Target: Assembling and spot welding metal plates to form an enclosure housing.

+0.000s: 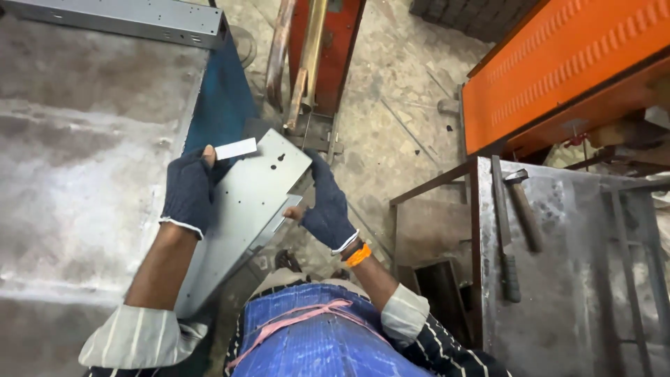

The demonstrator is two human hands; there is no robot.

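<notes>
In the head view, at the middle of the frame, the left hand (187, 192), in a dark fingerless glove, pinches a small white rectangular card (236, 149) between its fingertips, just above the upper end of a long grey folded sheet-metal panel with punched holes (246, 202). The right hand (326, 209), also in a dark glove, grasps the panel's right edge. The panel slants from centre down to lower left, resting against the edge of a large grey steel worktable (77, 153) filling the left of the frame. At the right, a wooden-handled hammer (523, 209) lies on a smaller metal bench (565, 293), below an orange perforated machine cover (558, 70).
</notes>
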